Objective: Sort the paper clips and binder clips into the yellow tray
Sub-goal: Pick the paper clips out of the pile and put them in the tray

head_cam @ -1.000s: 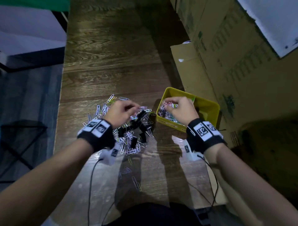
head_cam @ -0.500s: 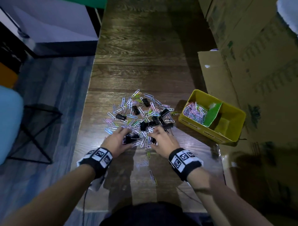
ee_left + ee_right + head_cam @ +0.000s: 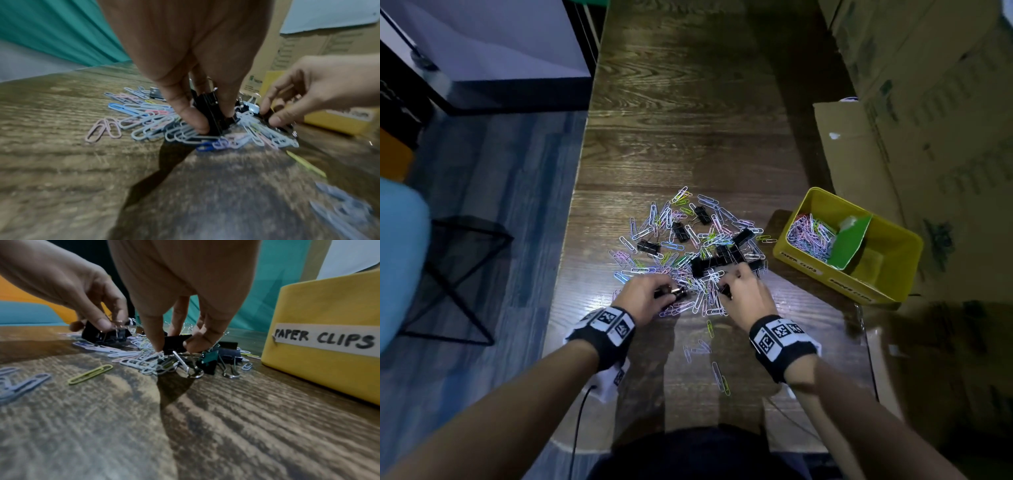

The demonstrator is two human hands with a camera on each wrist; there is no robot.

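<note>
A pile of coloured paper clips [image 3: 654,236] mixed with black binder clips [image 3: 722,260] lies mid-table. My left hand [image 3: 671,291] is at the pile's near edge, thumb and fingers pinching a black binder clip [image 3: 211,113]. Just to its right, my right hand [image 3: 729,284] pinches another black binder clip [image 3: 174,342], whose wire handles touch the table. The yellow tray [image 3: 825,274] stands to the right of the pile. A green divider [image 3: 849,243] splits it. Paper clips [image 3: 811,236] fill its left compartment, which is labelled PAPER CLIPS [image 3: 324,337].
Cardboard boxes [image 3: 928,102] wall off the table's right side behind the tray. A few stray paper clips [image 3: 719,373] lie near the front edge. The table's left edge [image 3: 578,205] drops to the floor, where a black frame [image 3: 458,274] and a blue seat [image 3: 397,260] stand.
A second ago my right hand was over the tray's paper-clip compartment. It has come back to the pile. Both hands now pinch binder clips at the pile's near edge.
</note>
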